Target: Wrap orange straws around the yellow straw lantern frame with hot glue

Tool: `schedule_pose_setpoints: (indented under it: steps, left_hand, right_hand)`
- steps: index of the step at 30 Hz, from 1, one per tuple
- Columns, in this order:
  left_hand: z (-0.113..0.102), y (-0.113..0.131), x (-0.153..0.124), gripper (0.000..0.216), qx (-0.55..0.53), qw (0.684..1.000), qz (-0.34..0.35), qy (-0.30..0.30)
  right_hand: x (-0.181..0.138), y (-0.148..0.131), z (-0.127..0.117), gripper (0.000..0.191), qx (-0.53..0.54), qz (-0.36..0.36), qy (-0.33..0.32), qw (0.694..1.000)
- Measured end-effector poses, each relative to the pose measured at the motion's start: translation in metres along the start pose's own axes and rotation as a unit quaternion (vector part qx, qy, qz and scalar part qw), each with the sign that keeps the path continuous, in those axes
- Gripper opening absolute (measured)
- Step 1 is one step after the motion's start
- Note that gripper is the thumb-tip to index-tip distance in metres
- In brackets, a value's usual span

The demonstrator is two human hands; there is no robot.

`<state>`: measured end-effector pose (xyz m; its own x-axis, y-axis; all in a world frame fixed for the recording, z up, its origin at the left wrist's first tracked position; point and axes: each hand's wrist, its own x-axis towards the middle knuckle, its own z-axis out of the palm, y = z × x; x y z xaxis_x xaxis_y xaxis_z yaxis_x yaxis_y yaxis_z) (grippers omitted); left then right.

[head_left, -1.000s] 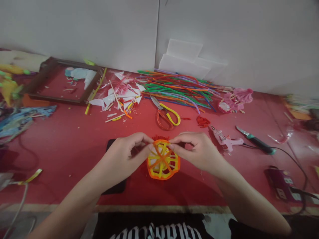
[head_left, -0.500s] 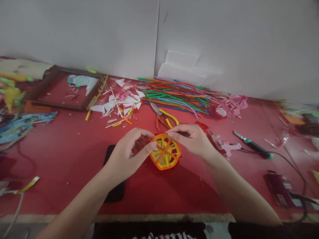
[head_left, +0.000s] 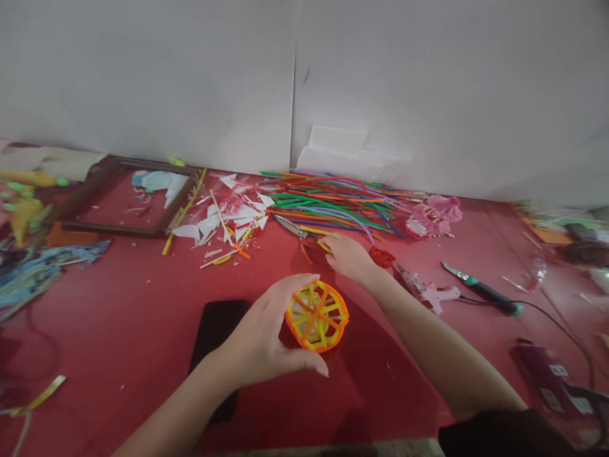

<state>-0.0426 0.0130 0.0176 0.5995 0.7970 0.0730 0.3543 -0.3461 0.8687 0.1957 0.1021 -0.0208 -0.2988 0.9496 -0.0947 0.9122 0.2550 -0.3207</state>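
Note:
My left hand (head_left: pixel 264 333) curves around the left side of a round, wheel-like pipe-cleaner piece (head_left: pixel 317 315), with an orange rim and orange and yellow spokes. Its thumb is below and its fingers above. Farther back, my right hand (head_left: pixel 349 255) has its fingers closed at the handles of a pair of snips (head_left: pixel 297 230). The snips have silver blades pointing left and red and yellow handles, partly covered by that hand. A small red fuzzy piece (head_left: pixel 382 257) lies just right of my right hand.
Colored pipe cleaners (head_left: pixel 328 200) lie at the back beside white scraps (head_left: pixel 209 225). A brown frame (head_left: pixel 114 228) is at left, a black phone (head_left: pixel 214 336) beside my left forearm. Rightward are a pink glue gun (head_left: pixel 431 293), its cord, a craft knife (head_left: pixel 490 295) and a purple box (head_left: pixel 542 374).
My right hand has let go of the round piece and reached forward to the snips. My left hand has turned and spread around the piece. The view has tilted up slightly.

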Motion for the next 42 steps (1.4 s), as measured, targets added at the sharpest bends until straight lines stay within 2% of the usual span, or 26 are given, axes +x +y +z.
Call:
schedule_pose_setpoints:
  steps: [2,5,9,11,15,19,23,25,27,32,34,36,38,40,42]
  left_hand:
    - [0.001,0.001,-0.001,0.105,0.007,1.000,-0.003,0.008]
    - [0.003,-0.001,-0.003,0.106,0.021,0.999,0.014,0.034]
    - [0.006,-0.005,-0.005,0.119,0.061,0.995,0.067,0.044]
    - [0.010,-0.007,-0.004,0.118,0.089,0.993,0.067,0.047]
    - [0.016,-0.011,-0.005,0.105,0.134,0.985,0.078,0.077]
    - [0.015,-0.014,-0.009,0.105,0.154,0.981,0.077,0.088]
    - [0.006,-0.013,-0.010,0.121,0.130,0.985,0.098,0.064]
    - [0.000,-0.012,-0.008,0.125,0.109,0.987,0.106,0.052]
    - [-0.004,-0.012,-0.006,0.124,0.094,0.989,0.108,0.044]
    - [-0.004,-0.014,-0.001,0.123,0.078,0.989,0.116,0.039]
    - [-0.002,-0.015,0.000,0.122,0.069,0.990,0.116,0.042]
    - [0.000,-0.016,-0.001,0.117,0.061,0.991,0.107,0.048]
    - [0.001,-0.017,-0.002,0.114,0.060,0.992,0.095,0.051]
    - [0.001,-0.017,-0.002,0.114,0.058,0.993,0.088,0.049]
    - [0.000,-0.017,-0.003,0.114,0.054,0.994,0.081,0.044]
  right_hand:
    - [0.007,0.009,-0.009,0.035,-0.020,0.008,0.007,1.000]
    - [0.023,0.017,-0.027,0.028,-0.038,0.008,0.023,0.999]
    - [0.053,0.011,-0.039,0.025,-0.049,-0.024,0.041,0.998]
    - [0.070,0.004,-0.037,0.025,-0.060,-0.035,0.033,0.997]
    - [0.103,-0.009,-0.021,0.037,-0.082,-0.030,0.011,0.996]
    - [0.120,-0.012,-0.013,0.037,-0.078,-0.020,0.010,0.997]
    - [0.118,-0.009,-0.019,0.036,-0.050,-0.013,0.058,0.997]
    - [0.114,-0.007,-0.027,0.029,-0.027,-0.013,0.102,0.994]
    - [0.110,-0.006,-0.037,0.022,0.000,-0.020,0.151,0.988]
    - [0.107,-0.002,-0.069,0.020,0.077,-0.055,0.247,0.964]
    - [0.108,0.002,-0.083,0.016,0.146,-0.087,0.295,0.940]
    - [0.106,0.005,-0.099,0.009,0.219,-0.125,0.356,0.900]
    - [0.100,0.005,-0.115,0.004,0.251,-0.145,0.396,0.871]
    - [0.086,0.000,-0.129,0.006,0.257,-0.148,0.380,0.876]
    - [0.066,-0.009,-0.140,0.011,0.252,-0.149,0.313,0.903]
